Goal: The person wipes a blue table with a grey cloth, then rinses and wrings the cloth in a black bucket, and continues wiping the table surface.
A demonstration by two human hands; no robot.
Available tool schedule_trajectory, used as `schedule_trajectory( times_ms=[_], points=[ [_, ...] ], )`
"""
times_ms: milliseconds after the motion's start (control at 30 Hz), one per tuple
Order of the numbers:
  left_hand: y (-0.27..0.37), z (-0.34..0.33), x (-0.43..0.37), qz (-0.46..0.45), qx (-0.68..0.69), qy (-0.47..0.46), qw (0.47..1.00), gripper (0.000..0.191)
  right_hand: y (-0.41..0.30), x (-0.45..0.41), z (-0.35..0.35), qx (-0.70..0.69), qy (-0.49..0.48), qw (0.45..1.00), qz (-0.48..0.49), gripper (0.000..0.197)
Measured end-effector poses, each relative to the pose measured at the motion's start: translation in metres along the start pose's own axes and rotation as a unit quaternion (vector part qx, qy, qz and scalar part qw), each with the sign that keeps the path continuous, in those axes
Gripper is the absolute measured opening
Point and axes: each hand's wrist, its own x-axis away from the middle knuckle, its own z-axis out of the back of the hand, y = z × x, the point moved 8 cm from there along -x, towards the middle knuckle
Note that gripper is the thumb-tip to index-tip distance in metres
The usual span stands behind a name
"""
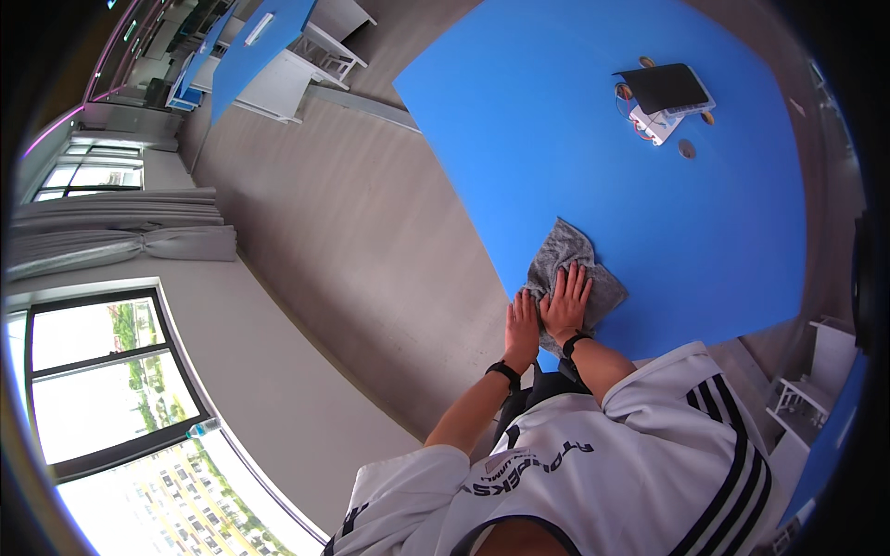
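Observation:
A grey cloth (605, 292) lies spread and wrinkled on the near left corner of a blue tabletop (653, 229). My right hand (567, 299) rests flat on the cloth, its fingers slightly spread and pointing away from me. Close beside it, my left hand (523, 323) lies palm down at the table's left edge, over the cloth's left border. Neither hand grasps the cloth; both press on it from above. Each wrist bears a black band.
On the far right of the tabletop lie a black sheet (664, 87), a white box (653, 125) with wires and a round disc (686, 149). White chairs (334, 66) and more blue tables stand beyond. Windows and a tied grey curtain (188, 242) are at the left.

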Motion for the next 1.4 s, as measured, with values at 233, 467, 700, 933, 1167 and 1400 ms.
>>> schedule_trajectory(
  times_ms=[233,467,700,933,1167,1400],
  points=[
    [-0.070,-0.011,-0.030,-0.007,0.028,0.053,0.998,0.083,-0.046,-0.015,-0.012,-0.023,-0.015,1.000,-0.002,0.069],
    [-0.146,0.023,-0.079,-0.013,0.041,0.058,0.997,0.068,-0.098,-0.078,-0.015,-0.042,0.016,0.997,-0.056,0.069],
    [-0.228,0.040,-0.142,-0.061,0.001,0.101,0.993,0.080,-0.148,-0.141,-0.010,-0.044,0.081,0.991,-0.092,0.070],
    [-0.296,0.049,-0.197,-0.090,-0.045,0.155,0.983,0.082,-0.188,-0.208,-0.018,-0.004,0.078,0.985,-0.154,0.072],
    [-0.427,0.074,-0.275,-0.028,0.039,0.050,0.998,0.063,-0.213,-0.297,-0.015,-0.022,0.108,0.966,-0.233,0.068],
    [-0.384,0.165,-0.310,-0.277,0.243,0.217,0.904,0.053,-0.222,-0.339,-0.021,-0.011,0.108,0.966,-0.233,0.071]
  ],
)
